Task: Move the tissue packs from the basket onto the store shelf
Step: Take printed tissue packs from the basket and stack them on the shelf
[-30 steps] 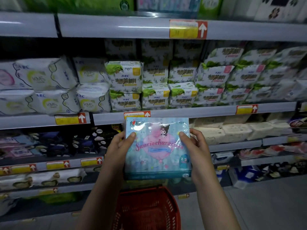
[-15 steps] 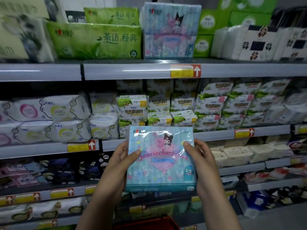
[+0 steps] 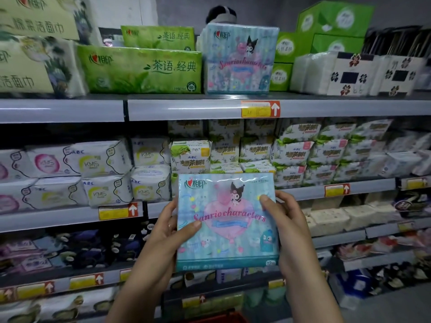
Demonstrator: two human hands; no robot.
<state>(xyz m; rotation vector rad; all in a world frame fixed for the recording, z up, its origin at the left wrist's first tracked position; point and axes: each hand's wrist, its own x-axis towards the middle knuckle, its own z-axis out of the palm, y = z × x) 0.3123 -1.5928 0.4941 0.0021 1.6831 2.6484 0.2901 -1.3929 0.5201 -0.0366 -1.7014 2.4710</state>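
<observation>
A light-blue tissue pack [image 3: 227, 224] with pink cartoon print is held upright in front of the shelves. My left hand [image 3: 166, 231] grips its left edge and my right hand [image 3: 283, 220] grips its right edge. An identical blue tissue pack [image 3: 240, 58] stands on the top shelf [image 3: 210, 108], directly above the held one. Only the red rim of the basket [image 3: 224, 318] shows at the bottom edge, between my forearms.
Green tissue packs [image 3: 140, 69] stand left of the shelved blue pack, green boxes [image 3: 284, 61] and white napkin packs [image 3: 331, 73] to its right. Lower shelves hold white and green sanitary pad packs [image 3: 191, 155]. A person's head [image 3: 220, 14] shows behind the top shelf.
The view has tilted upward, bringing the top shelf into sight. Both hands have lifted the blue pack higher, away from the red basket, which has nearly left the frame.
</observation>
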